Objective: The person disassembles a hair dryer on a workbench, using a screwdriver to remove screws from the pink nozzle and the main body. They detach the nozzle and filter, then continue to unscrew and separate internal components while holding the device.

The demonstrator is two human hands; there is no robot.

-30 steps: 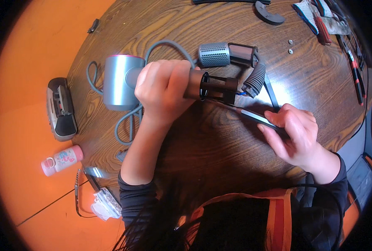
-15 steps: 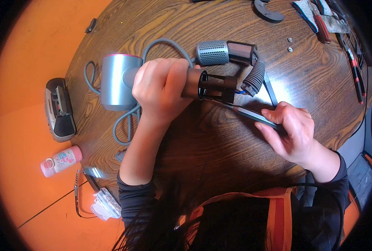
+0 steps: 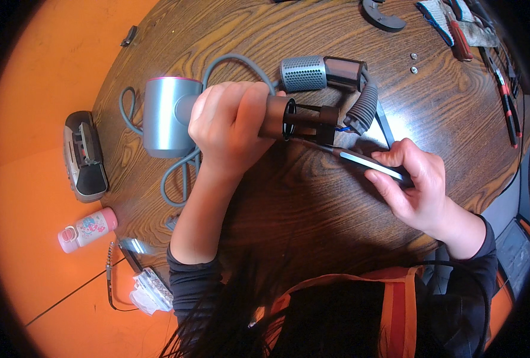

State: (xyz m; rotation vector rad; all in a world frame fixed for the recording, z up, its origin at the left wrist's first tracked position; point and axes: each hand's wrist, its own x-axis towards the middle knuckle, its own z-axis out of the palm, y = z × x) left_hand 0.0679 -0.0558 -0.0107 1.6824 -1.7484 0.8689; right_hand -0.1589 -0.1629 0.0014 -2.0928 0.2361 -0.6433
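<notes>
My left hand (image 3: 229, 125) is wrapped round the handle of a hair dryer, whose silver-blue barrel head (image 3: 168, 118) points left. From the handle's open right end sticks a dark inner frame (image 3: 312, 122) with blue wires. My right hand (image 3: 417, 185) grips a slim screwdriver (image 3: 369, 164) by its dark handle, which has a bright upper face. Its thin shaft reaches the lower rim of the handle's open end; the exact tip is hard to see. Just beyond the frame lie a ribbed grey cable sleeve (image 3: 362, 110) and a perforated silver cylinder (image 3: 303, 73).
A grey cord (image 3: 184, 179) loops round the dryer on the round wooden table. Two small metal parts (image 3: 413, 70), a dark curved piece (image 3: 384, 19) and red-and-black tools (image 3: 504, 98) lie farther off. A flat grey strip (image 3: 384, 126) is beside my right hand. A pink bottle (image 3: 87, 230) is at left.
My right hand has turned and risen slightly, and the screwdriver's handle has rolled so that its bright face shows more. My left hand and the hair dryer stay in place.
</notes>
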